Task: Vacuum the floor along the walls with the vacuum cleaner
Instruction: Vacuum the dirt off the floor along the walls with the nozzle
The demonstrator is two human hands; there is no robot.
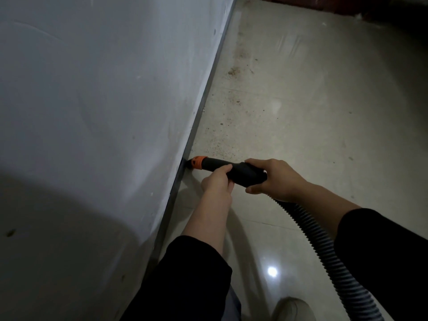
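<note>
Both hands are gripping the black vacuum nozzle (pixel 234 169): left hand (pixel 216 180) is curling its fingers round the front part from below, right hand (pixel 275 179) is wrapping the rear end where the ribbed hose (pixel 324 242) is joining and trailing off toward the lower right. The nozzle's orange tip (pixel 198 162) is sitting low at the dark baseboard (pixel 203 98) where the grey wall (pixel 104 89) is meeting the tiled floor (pixel 301 117); contact with the baseboard is hard to tell. Brown dirt specks (pixel 234 71) are lying on the floor farther along the wall, and a light shoe (pixel 293 309) is showing at the bottom edge.
</note>
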